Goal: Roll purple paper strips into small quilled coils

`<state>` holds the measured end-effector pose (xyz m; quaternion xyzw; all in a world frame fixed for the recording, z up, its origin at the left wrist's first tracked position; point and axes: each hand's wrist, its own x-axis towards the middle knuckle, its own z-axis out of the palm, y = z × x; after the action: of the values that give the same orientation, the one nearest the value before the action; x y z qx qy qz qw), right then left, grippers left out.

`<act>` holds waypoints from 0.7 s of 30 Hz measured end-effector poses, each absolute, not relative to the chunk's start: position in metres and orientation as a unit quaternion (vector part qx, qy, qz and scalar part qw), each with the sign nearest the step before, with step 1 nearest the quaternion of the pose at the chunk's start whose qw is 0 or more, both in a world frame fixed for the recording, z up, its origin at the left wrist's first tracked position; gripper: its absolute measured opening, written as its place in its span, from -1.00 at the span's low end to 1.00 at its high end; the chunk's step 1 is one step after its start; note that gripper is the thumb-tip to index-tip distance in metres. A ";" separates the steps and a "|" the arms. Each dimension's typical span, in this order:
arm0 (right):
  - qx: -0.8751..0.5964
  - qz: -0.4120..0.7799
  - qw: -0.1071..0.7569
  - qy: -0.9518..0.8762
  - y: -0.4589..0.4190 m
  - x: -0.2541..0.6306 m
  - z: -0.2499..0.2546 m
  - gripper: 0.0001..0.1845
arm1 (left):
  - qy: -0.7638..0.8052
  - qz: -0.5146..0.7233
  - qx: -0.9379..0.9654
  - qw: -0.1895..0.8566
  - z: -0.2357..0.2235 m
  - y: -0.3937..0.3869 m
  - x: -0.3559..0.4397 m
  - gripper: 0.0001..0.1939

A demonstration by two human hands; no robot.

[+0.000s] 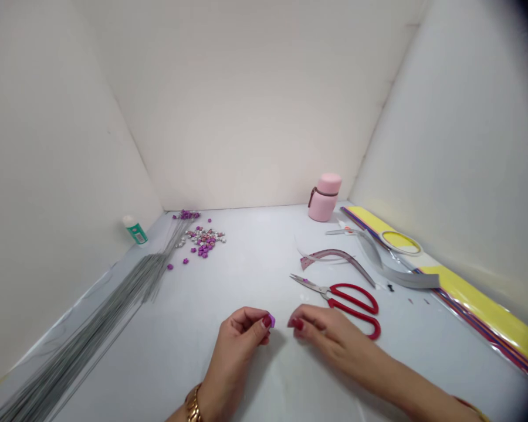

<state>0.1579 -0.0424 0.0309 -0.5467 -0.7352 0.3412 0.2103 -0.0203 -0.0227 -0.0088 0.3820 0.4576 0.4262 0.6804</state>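
Note:
My left hand [240,337] pinches a small purple foam piece [270,320] between thumb and fingertips, low over the white work surface [229,281]. My right hand [323,331] is just to its right, with curled fingertips close to the piece but apart from it. I see nothing in those fingers. Red-handled scissors [351,305] lie shut beside my right hand, their blades pointing left. A scatter of purple and silver star-shaped beads [203,240] lies farther ahead.
A long bundle of thin grey wires [81,328] runs along the left wall, with a small green-labelled glue bottle [135,230] behind it. A pink bottle [324,197] stands at the back. Grey and pink strips [400,272], a tape roll [400,242] and yellow sheets [479,299] lie right.

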 end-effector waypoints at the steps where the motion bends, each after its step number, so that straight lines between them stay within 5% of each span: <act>1: -0.532 0.373 0.222 -0.727 -0.043 0.148 0.030 -0.72 | 0.448 0.430 0.383 0.684 -0.009 -0.023 -0.020 -0.91; 11: -0.445 0.620 0.377 -0.525 -0.037 0.121 0.005 -0.70 | 0.376 0.425 0.445 0.693 -0.005 -0.023 -0.025 -0.84; 21: -0.456 0.541 0.366 -0.604 -0.041 0.123 0.013 -0.65 | 0.400 0.461 0.522 0.596 -0.005 -0.028 -0.025 -0.90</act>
<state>0.1227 -0.0412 0.0131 -0.4564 -0.6038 0.5412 0.3663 -0.0251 -0.0277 -0.0051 0.5219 0.3998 0.4607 0.5962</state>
